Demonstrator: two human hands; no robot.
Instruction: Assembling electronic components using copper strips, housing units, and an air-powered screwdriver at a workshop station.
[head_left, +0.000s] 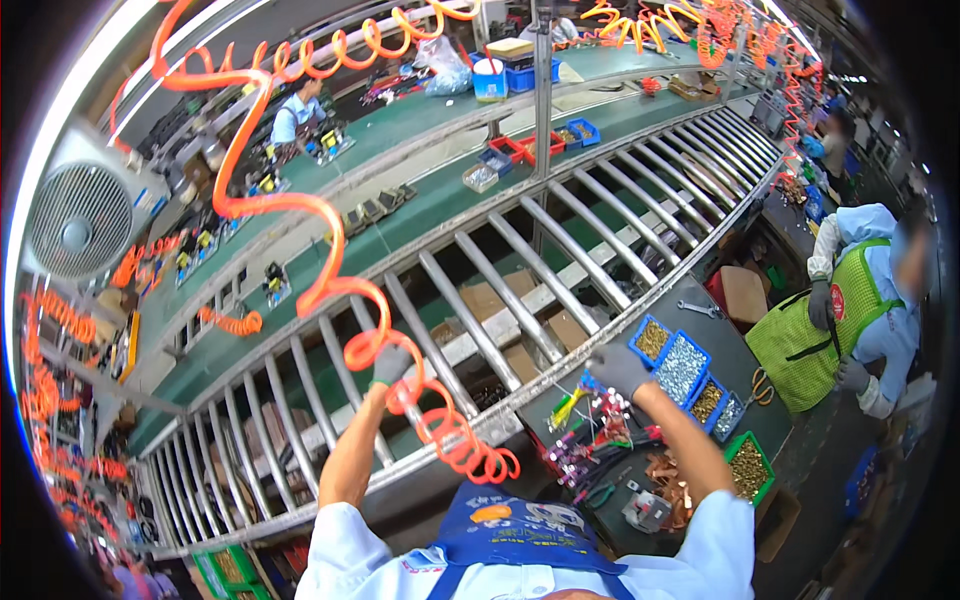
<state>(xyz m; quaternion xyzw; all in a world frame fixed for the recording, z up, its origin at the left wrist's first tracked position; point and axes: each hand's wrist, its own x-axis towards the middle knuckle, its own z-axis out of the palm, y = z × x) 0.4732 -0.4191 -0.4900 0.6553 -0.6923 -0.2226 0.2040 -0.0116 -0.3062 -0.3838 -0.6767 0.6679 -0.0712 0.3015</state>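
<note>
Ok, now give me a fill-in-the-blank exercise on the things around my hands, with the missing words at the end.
1. The coiled hose by the left hand is coloured ____.
2. The small trays beside the right hand are coloured ____.
3. The wrench lies nearer to the ____ hand.
4. The tray of brass-coloured parts nearest the right sleeve is coloured ____.

Missing words: orange; blue; right; green.

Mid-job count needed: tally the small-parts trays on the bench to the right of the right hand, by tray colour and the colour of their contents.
Blue trays with gold-coloured parts: 2
Blue trays with silver-coloured parts: 2
Green tray with gold-coloured parts: 1
Total beside the right hand: 5
</note>
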